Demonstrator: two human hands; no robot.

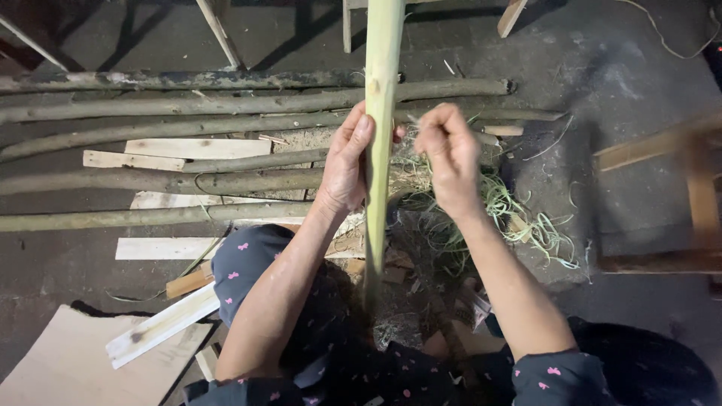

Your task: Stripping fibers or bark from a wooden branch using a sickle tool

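Peeled pole [381,113] inside left hand [347,162] grip

It is a rough woodworking place: raw poles [226,101] at ten o'clock, planks [162,323], green shavings [526,225] on dirty floor [617,68].

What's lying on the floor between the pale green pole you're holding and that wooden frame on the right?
In the head view, between the peeled green pole and the wooden frame lies a tangle of pale green bark strips on bare grey floor.
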